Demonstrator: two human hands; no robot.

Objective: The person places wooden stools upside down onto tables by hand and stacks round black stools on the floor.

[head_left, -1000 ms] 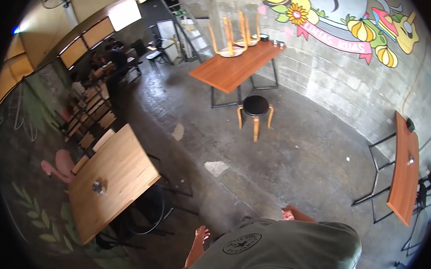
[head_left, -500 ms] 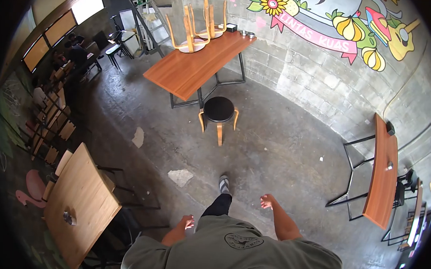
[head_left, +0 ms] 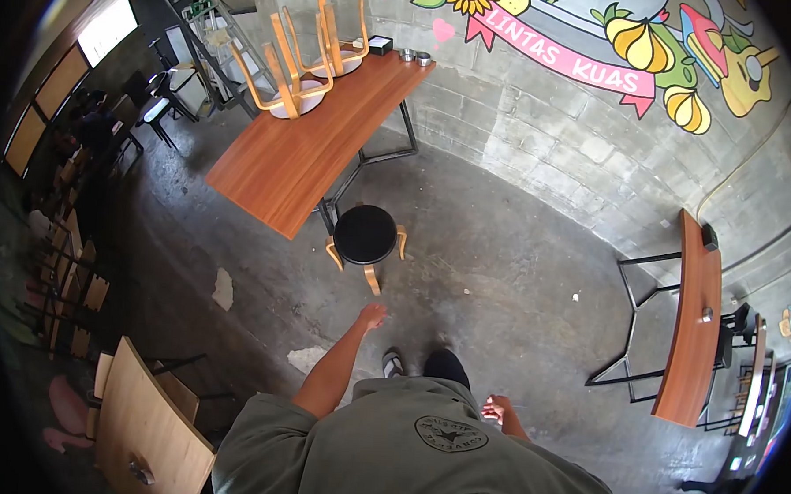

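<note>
My left hand (head_left: 373,317) reaches forward over the floor, just short of a round stool (head_left: 365,234) with a black seat and bent wooden legs. It touches nothing; its fingers are loosely curled and slightly apart. Low beside my shirt hangs my right hand (head_left: 497,410), fingers half bent and apart, with nothing visible in it. The stool stands close to the near end of a long reddish-brown table (head_left: 280,167) on black metal legs. On that table, two upturned stools (head_left: 298,101) rest seat-down with their legs pointing up.
At the table's far end are a black box (head_left: 380,45) and small metal tins (head_left: 414,56). A narrow wooden table (head_left: 687,330) stands along the right wall. A pale wooden table (head_left: 154,422) is at lower left. A stepladder (head_left: 212,49) leans at the back.
I have stepped closer to the stool and the long table. My left hand has swung forward, while my right hand has dropped back towards my body.
</note>
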